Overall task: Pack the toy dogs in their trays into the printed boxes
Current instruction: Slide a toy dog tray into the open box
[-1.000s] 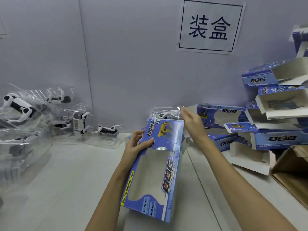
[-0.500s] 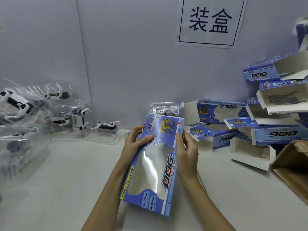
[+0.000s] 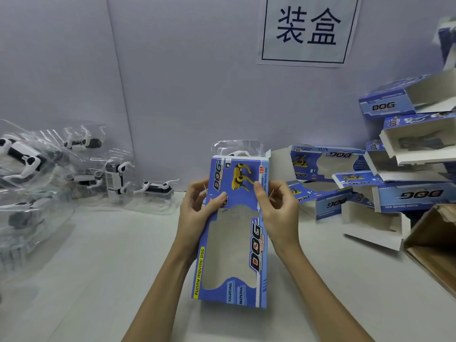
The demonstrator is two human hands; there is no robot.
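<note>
Printed box [image 3: 232,233] gripped between both hands

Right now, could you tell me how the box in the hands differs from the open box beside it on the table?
The held box is gripped by both hands, the left hand and the right hand; the open box lies alone. The held box has a clear tray sticking out; the open box shows none. Both are blue DOG boxes.

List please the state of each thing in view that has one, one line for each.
Held box: far end open, tray sticking out.
Clear tray: partly inside.
Left hand: grips the box.
Right hand: grips the box.
Stacked boxes: open.
Trayed dogs: unpacked.
</note>
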